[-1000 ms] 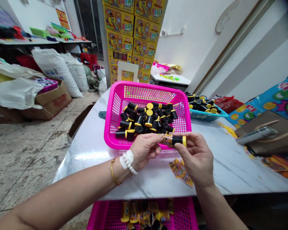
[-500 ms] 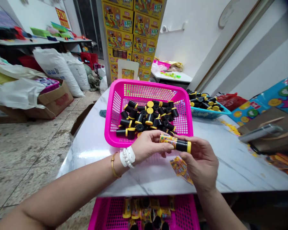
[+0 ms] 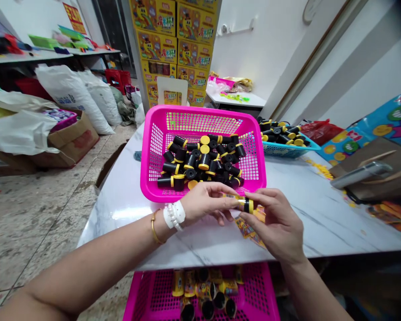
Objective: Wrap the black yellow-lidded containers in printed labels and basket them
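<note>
Both hands meet over the table, just in front of a pink basket [image 3: 146,169] filled with black canisters [image 3: 205,160] with yellow caps. My left hand [image 3: 200,203] pinches a printed yellow plastic sleeve [image 3: 230,197]. Inside that sleeve sits most of a small black canister [image 3: 246,205]. Its yellow-capped end points right, where the thumb and fingers of my right hand [image 3: 282,225] grip it. Below the hands, several flat printed sleeves [image 3: 243,228] lie on the white marbled table [image 3: 173,254], partly covered by my right hand.
Under the table edge stands a second pink basket [image 3: 138,294] with sleeved canisters [image 3: 205,289]. A blue basket [image 3: 287,150] of canisters is at the right. Yellow boxes [image 3: 157,47] are stacked behind. A brown paper bag [image 3: 370,174] stands at the right, sacks [image 3: 70,96] at the left.
The canister has slid left, deeper into the sleeve, so less black shows. My right hand has moved closer to my left. The whole view has shifted slightly.
</note>
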Available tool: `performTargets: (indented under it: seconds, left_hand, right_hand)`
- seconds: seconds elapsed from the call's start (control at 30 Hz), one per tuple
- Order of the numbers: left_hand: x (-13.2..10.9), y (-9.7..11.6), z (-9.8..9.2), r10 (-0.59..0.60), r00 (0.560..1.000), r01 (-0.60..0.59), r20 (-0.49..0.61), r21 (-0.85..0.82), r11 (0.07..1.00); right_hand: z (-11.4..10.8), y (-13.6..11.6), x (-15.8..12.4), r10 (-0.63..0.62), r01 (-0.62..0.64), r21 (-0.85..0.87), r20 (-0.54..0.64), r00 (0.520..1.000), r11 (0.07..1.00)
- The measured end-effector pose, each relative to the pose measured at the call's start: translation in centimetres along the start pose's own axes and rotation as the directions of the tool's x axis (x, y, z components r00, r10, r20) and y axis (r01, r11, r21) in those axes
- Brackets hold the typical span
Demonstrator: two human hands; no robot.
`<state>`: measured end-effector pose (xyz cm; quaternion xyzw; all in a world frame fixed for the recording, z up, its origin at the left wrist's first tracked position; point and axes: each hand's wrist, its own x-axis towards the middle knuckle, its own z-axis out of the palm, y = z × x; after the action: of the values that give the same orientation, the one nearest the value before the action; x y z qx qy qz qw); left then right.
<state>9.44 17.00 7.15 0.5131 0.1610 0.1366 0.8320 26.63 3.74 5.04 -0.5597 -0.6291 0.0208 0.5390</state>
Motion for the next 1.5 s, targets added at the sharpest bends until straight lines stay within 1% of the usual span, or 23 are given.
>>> performTargets:
  seconds: [0.13, 0.23, 0.33, 0.4, 0.47, 0.53, 0.6, 0.63, 0.67, 0.73, 0.77, 0.8, 0.87, 0.9, 0.97, 1.03, 1.1, 1.17, 1.23, 1.3, 1.37, 1.43, 1.5]
  left_hand:
    - [0.0, 0.1, 0.0, 0.037, 0.999, -0.035, -0.023, 0.062, 0.997]
    - [-0.1, -0.6, 0.4, 0.042, 0.999, -0.042, -0.008, 0.022, 0.999]
    - [-0.1, -1.3, 0.8, 0.045, 0.999, -0.045, 0.012, -0.022, 0.999]
    - [-0.1, -1.4, 0.9, 0.044, 0.998, -0.043, 0.035, -0.013, 0.999]
    - [-0.2, -1.3, 0.9, 0.005, 0.997, -0.005, 0.074, 0.001, 1.0]
    - [-0.2, -1.1, 0.8, -0.036, 0.994, 0.035, 0.103, 0.011, 0.999]
    - [-0.3, -1.1, 0.8, -0.008, 0.995, 0.004, 0.1, 0.034, 0.999]
    - [-0.3, -1.1, 0.8, 0.038, 0.996, -0.043, 0.087, 0.058, 0.997]
    - [-0.4, -1.2, 0.9, 0.095, 0.993, -0.101, 0.069, 0.09, 0.991]
    - [-0.5, -1.3, 1.0, 0.196, 0.98, -0.199, 0.034, 0.153, 0.968]
    - [-0.6, -1.4, 1.1, 0.217, 0.976, -0.219, 0.032, 0.173, 0.96]
    - [-0.6, -1.4, 1.2, 0.212, 0.976, -0.216, 0.041, 0.177, 0.96]
    - [-0.6, -1.5, 1.4, 0.144, 0.986, -0.156, 0.084, 0.151, 0.976]
    - [-0.5, -1.5, 1.5, 0.094, 0.99, -0.108, 0.106, 0.136, 0.985]
    - [-0.5, -1.8, 1.6, -0.004, 0.991, -0.014, 0.136, 0.129, 0.992]
    - [-0.4, -2.3, 1.6, -0.081, 0.985, 0.06, 0.154, 0.138, 0.989]
    - [-0.3, -2.8, 1.6, -0.147, 0.968, 0.126, 0.205, 0.112, 0.986]
    - [-0.2, -3.1, 1.4, -0.174, 0.95, 0.167, 0.258, 0.049, 0.985]
    - [0.0, -3.4, 1.2, -0.168, 0.947, 0.174, 0.275, 0.002, 0.985]
    - [0.2, -3.5, 0.9, -0.153, 0.953, 0.163, 0.262, -0.016, 0.986]
    - [0.4, -3.6, 0.6, -0.175, 0.938, 0.192, 0.299, -0.025, 0.981]
    - [0.6, -3.7, 0.3, -0.213, 0.906, 0.238, 0.365, -0.023, 0.971]
    - [0.7, -4.0, 0.2, -0.243, 0.88, 0.266, 0.408, 0.002, 0.964]
  right_hand:
    - [-1.1, -0.9, -0.1, -0.017, 0.024, -0.083, 0.092, 0.996, 0.996]
    - [-1.4, -1.8, -0.4, -0.104, 0.126, -0.18, 0.126, 0.987, 0.976]
    - [-1.1, -2.2, -0.8, -0.193, 0.218, -0.221, 0.128, 0.973, 0.951]
    - [-1.0, -2.0, -0.9, -0.206, 0.224, -0.204, 0.108, 0.973, 0.953]
    - [-1.1, -1.7, -0.9, -0.223, 0.234, -0.182, 0.082, 0.971, 0.955]
    - [-1.1, -1.4, -0.8, -0.268, 0.277, -0.173, 0.073, 0.961, 0.945]
    - [-0.9, -1.3, -0.8, -0.278, 0.285, -0.17, 0.065, 0.958, 0.943]
    - [-0.6, -1.3, -0.9, -0.244, 0.247, -0.152, 0.041, 0.969, 0.957]
    - [-0.3, -1.3, -1.0, -0.179, 0.178, -0.112, 0.0, 0.984, 0.978]
    - [0.3, -1.3, -1.4, 0.032, -0.028, 0.05, -0.084, 0.996, 0.998]
    - [0.6, -1.4, -1.6, 0.153, -0.137, 0.152, -0.098, 0.983, 0.979]
    - [0.7, -1.4, -1.8, 0.261, -0.235, 0.244, -0.083, 0.962, 0.941]
    - [0.4, -1.5, -2.1, 0.401, -0.382, 0.352, 0.019, 0.916, 0.855]
    - [0.0, -1.4, -2.2, 0.424, -0.421, 0.376, 0.079, 0.902, 0.825]
    - [-0.9, -1.3, -2.3, 0.398, -0.44, 0.374, 0.188, 0.898, 0.816]
    - [-1.6, -1.1, -2.4, 0.326, -0.397, 0.334, 0.249, 0.912, 0.855]
    - [-2.0, -1.0, -2.7, 0.266, -0.333, 0.319, 0.235, 0.935, 0.887]
    - [-2.0, -1.0, -3.1, 0.247, -0.299, 0.378, 0.18, 0.952, 0.876]
    - [-1.8, -1.0, -3.5, 0.269, -0.312, 0.452, 0.158, 0.95, 0.836]
    - [-1.6, -1.1, -3.9, 0.287, -0.344, 0.453, 0.191, 0.939, 0.823]
    - [-1.6, -1.2, -4.2, 0.254, -0.317, 0.376, 0.209, 0.944, 0.871]
    - [-1.6, -1.2, -4.5, 0.184, -0.233, 0.317, 0.176, 0.967, 0.919]
    - [-1.6, -1.2, -4.9, 0.153, -0.187, 0.331, 0.125, 0.98, 0.925]
